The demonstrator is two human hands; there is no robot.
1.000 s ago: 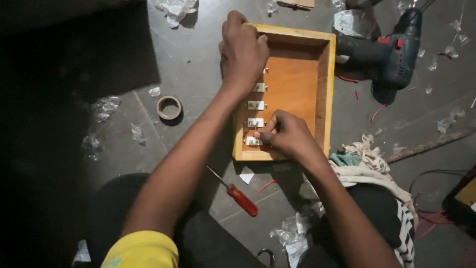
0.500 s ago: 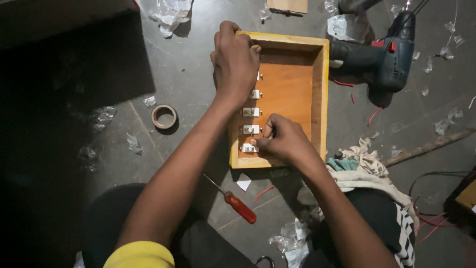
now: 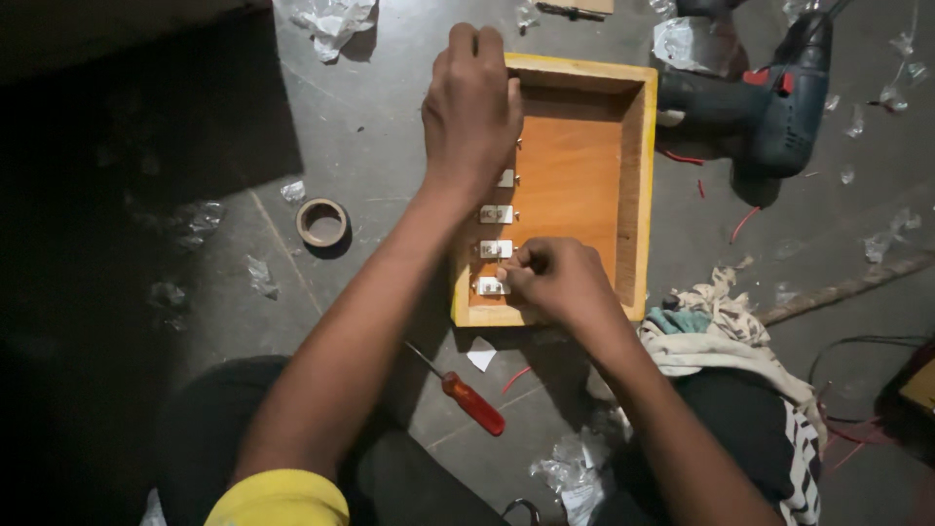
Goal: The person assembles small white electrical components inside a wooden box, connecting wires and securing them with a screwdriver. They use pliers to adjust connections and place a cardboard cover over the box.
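While the left hand [image 3: 472, 93] clamps the wooden box's [image 3: 638, 195] far-left rim, the right hand [image 3: 555, 278] pinches something small just right of the nearest white clips [image 3: 492, 268], which run near-to-far.

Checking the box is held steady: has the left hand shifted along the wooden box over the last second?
No. The left hand stays clamped on the top-left corner of the wooden box, above the white clips.

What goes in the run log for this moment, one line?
left hand: grips wooden box top-left rim | right hand: fingertips at lowest white fittings inside | red screwdriver, drill, tape roll: on floor
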